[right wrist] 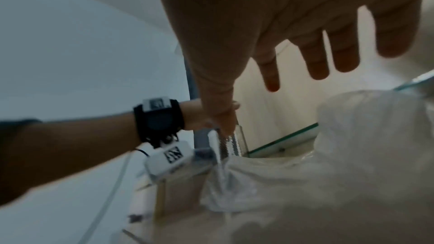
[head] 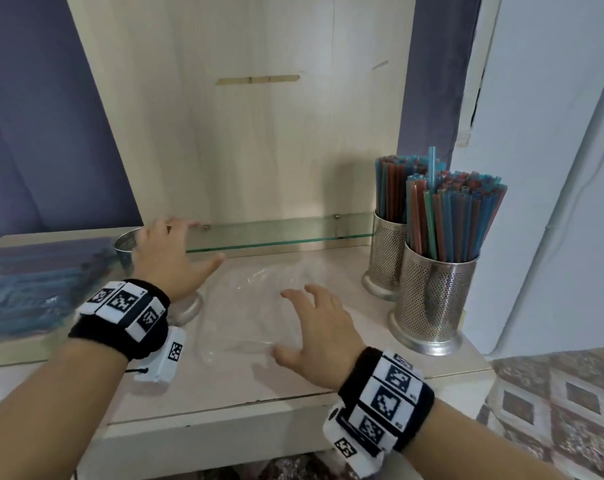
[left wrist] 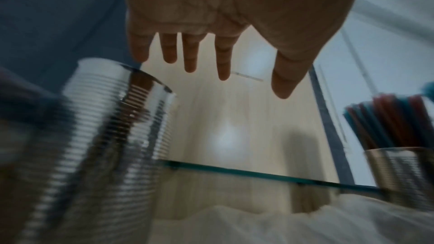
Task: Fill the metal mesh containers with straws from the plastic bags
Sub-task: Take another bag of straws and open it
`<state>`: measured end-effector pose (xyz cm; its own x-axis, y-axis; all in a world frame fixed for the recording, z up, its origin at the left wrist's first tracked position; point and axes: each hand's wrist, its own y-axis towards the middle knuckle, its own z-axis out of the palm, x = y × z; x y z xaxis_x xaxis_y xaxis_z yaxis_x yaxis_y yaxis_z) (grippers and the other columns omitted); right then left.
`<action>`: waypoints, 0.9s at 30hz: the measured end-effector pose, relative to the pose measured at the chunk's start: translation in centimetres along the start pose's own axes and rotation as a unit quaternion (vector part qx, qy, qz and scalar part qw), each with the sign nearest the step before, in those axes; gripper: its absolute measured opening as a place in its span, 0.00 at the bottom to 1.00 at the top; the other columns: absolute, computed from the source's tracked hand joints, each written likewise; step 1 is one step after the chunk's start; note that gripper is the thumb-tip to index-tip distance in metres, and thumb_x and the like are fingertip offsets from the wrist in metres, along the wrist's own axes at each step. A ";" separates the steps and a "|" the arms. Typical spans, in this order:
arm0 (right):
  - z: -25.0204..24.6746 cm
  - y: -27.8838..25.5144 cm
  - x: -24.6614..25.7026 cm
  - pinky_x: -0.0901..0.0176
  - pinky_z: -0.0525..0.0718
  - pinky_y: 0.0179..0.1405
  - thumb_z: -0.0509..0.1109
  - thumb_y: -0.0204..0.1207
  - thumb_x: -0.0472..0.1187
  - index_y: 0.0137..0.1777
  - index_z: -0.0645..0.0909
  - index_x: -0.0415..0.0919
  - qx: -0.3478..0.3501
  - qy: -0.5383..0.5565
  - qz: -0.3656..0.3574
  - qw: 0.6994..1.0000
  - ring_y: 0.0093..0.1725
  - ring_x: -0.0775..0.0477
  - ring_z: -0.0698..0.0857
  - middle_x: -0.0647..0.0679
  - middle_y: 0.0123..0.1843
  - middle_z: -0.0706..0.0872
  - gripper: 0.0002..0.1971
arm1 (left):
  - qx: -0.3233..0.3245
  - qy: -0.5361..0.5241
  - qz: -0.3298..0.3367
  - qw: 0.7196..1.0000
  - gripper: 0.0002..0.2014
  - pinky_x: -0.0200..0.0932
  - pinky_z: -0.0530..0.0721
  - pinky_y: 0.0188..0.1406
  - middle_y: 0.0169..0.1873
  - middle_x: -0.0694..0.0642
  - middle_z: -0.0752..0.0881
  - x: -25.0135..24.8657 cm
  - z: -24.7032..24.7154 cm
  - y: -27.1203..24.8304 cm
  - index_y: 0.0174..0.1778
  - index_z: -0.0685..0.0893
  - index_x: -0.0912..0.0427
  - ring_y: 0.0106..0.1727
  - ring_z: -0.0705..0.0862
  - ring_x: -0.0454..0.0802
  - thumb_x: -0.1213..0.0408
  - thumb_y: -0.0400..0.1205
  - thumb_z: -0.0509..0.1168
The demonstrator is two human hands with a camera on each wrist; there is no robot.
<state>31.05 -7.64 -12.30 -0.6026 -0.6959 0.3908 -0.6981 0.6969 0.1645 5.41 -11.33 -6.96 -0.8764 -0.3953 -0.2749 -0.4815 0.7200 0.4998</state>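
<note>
My left hand is open with its fingers spread, just above and in front of an empty metal mesh container, which it partly hides. In the left wrist view the left hand holds nothing and the blurred mesh container stands lower left. My right hand hovers open over a crumpled clear plastic bag that lies flat on the counter. A bag of blue straws lies at the left. At the right, two mesh containers stand packed with coloured straws.
A glass shelf runs along the wooden back panel behind the bag. The counter's front edge is near my wrists. The right wrist view shows my right hand open above the clear bag, and my left forearm.
</note>
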 end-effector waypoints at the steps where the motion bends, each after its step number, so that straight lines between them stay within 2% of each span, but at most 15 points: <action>1: -0.2 1.3 0.2 0.45 0.58 0.82 0.73 0.73 0.61 0.83 0.56 0.56 0.017 -0.027 -0.016 0.999 0.84 0.41 0.53 0.43 0.86 0.53 0.42 | -0.002 0.011 -0.028 1.000 0.37 0.61 0.62 0.77 0.76 0.63 0.67 1.0 -0.3 0.2 0.74 0.73 0.50 0.79 0.61 0.64 0.36 0.72 0.71; 3: -0.5 3.6 0.4 0.42 0.54 0.83 0.74 0.73 0.60 0.84 0.56 0.58 0.060 -0.074 -0.050 0.994 0.86 0.40 0.49 0.43 0.88 0.48 0.42 | 0.004 0.012 -0.078 0.997 0.40 0.63 0.61 0.77 0.80 0.65 0.59 2.4 -0.5 0.3 0.76 0.70 0.52 0.81 0.56 0.66 0.39 0.71 0.73; 5: -0.1 5.6 0.3 0.38 0.53 0.84 0.74 0.72 0.62 0.84 0.55 0.61 0.121 -0.111 -0.050 0.985 0.87 0.39 0.47 0.44 0.89 0.44 0.44 | 0.007 -0.005 -0.117 0.993 0.44 0.63 0.62 0.76 0.80 0.67 0.56 3.5 -0.3 0.3 0.79 0.65 0.54 0.81 0.54 0.68 0.43 0.70 0.76; 7: 0.4 7.1 0.0 0.34 0.54 0.83 0.75 0.71 0.63 0.84 0.52 0.64 0.165 -0.136 -0.026 0.977 0.87 0.36 0.46 0.45 0.89 0.43 0.46 | 0.012 -0.024 -0.138 0.990 0.47 0.63 0.64 0.75 0.78 0.69 0.60 4.5 0.2 0.6 0.80 0.62 0.55 0.78 0.59 0.71 0.44 0.70 0.77; 10: 0.6 8.6 -0.8 0.34 0.60 0.81 0.72 0.76 0.59 0.85 0.53 0.63 0.191 -0.165 -0.001 0.968 0.86 0.36 0.54 0.46 0.89 0.50 0.41 | -0.004 -0.052 -0.152 0.987 0.49 0.62 0.69 0.72 0.73 0.69 0.67 5.5 0.6 1.0 0.79 0.62 0.58 0.73 0.68 0.71 0.42 0.68 0.78; 13: 0.5 10.0 -1.5 0.36 0.67 0.76 0.66 0.80 0.58 0.85 0.57 0.58 0.163 -0.214 0.051 0.962 0.81 0.35 0.65 0.45 0.84 0.62 0.35 | -0.021 -0.112 -0.181 0.977 0.48 0.56 0.73 0.69 0.68 0.65 0.75 6.1 0.8 1.4 0.75 0.66 0.60 0.71 0.73 0.63 0.46 0.64 0.81; 16: 0.4 11.3 -1.6 0.39 0.70 0.72 0.65 0.82 0.53 0.80 0.63 0.49 0.087 -0.286 0.123 0.946 0.76 0.35 0.69 0.42 0.77 0.71 0.29 | -0.036 -0.142 -0.194 0.970 0.45 0.55 0.79 0.64 0.63 0.59 0.79 6.2 0.9 1.3 0.68 0.71 0.55 0.65 0.79 0.60 0.44 0.58 0.83; 19: -0.4 11.9 -1.3 0.50 0.75 0.62 0.67 0.81 0.43 0.73 0.68 0.42 -0.012 -0.302 0.118 0.946 0.70 0.38 0.74 0.41 0.69 0.75 0.22 | -0.038 -0.165 -0.188 0.967 0.44 0.54 0.82 0.62 0.60 0.55 0.83 5.8 1.2 0.9 0.66 0.74 0.53 0.61 0.83 0.58 0.43 0.56 0.83; 20: -0.6 12.2 -1.2 0.52 0.77 0.58 0.65 0.82 0.39 0.71 0.70 0.41 -0.016 -0.280 0.112 0.953 0.68 0.39 0.76 0.41 0.67 0.77 0.18 | -0.036 -0.170 -0.184 0.968 0.45 0.55 0.83 0.61 0.60 0.53 0.84 5.6 1.3 0.6 0.67 0.74 0.52 0.60 0.84 0.57 0.42 0.55 0.83; 22: -0.5 12.9 -1.3 0.53 0.80 0.53 0.64 0.83 0.36 0.66 0.75 0.38 0.030 -0.231 0.102 0.967 0.63 0.40 0.82 0.41 0.64 0.82 0.13 | -0.030 -0.179 -0.165 0.969 0.48 0.55 0.84 0.61 0.59 0.51 0.85 5.3 1.6 0.3 0.67 0.74 0.49 0.59 0.84 0.54 0.37 0.52 0.81; 23: -0.2 13.3 -1.3 0.53 0.80 0.51 0.66 0.83 0.40 0.64 0.77 0.37 0.061 -0.204 0.100 0.972 0.61 0.39 0.84 0.41 0.63 0.84 0.13 | -0.022 -0.185 -0.155 0.970 0.48 0.54 0.84 0.61 0.59 0.50 0.85 5.1 1.7 0.1 0.67 0.73 0.47 0.58 0.85 0.52 0.36 0.52 0.81; 24: 0.2 13.7 -1.5 0.53 0.81 0.50 0.69 0.81 0.46 0.65 0.77 0.38 0.093 -0.175 0.111 0.974 0.60 0.39 0.85 0.42 0.63 0.85 0.17 | -0.011 -0.191 -0.148 0.970 0.48 0.53 0.84 0.61 0.59 0.49 0.85 4.9 1.7 0.0 0.68 0.73 0.47 0.58 0.85 0.51 0.37 0.53 0.81; 27: 1.5 15.0 -2.7 0.48 0.81 0.64 0.74 0.71 0.64 0.80 0.64 0.46 0.152 -0.119 0.154 0.969 0.66 0.37 0.82 0.44 0.70 0.82 0.42 | 0.002 -0.186 -0.124 0.975 0.47 0.48 0.81 0.62 0.62 0.49 0.84 4.2 1.7 -0.2 0.72 0.71 0.50 0.60 0.83 0.50 0.42 0.58 0.83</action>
<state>21.67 4.40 -12.21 -0.8471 -0.5087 0.1538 -0.5312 0.8194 -0.2153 1.84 -12.14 -9.59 -0.6720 -0.3231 -0.6663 -0.6774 0.6316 0.3770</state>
